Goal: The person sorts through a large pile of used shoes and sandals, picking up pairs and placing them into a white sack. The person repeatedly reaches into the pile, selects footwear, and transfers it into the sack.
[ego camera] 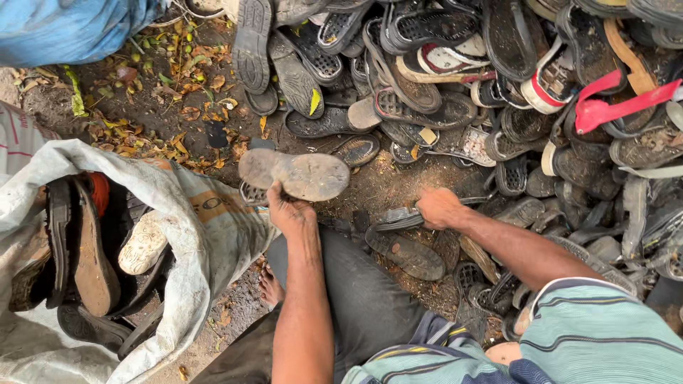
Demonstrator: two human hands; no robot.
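Mud-caked sole (295, 174) lies crosswise, gripped from below in the left hand (290, 211) near the open sack (192, 213); the right hand (439, 207) clutches a black sandal (398, 218) at the pile's edge.

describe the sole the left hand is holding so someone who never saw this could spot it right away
Start at the open white sack on the left, then move right to the bare ground before the big pile of dark soles. There the left hand lifts one worn sole clear of the dirt. It is pale grey-brown and dusty, smooth side up, while the soles nearby are black and treaded.
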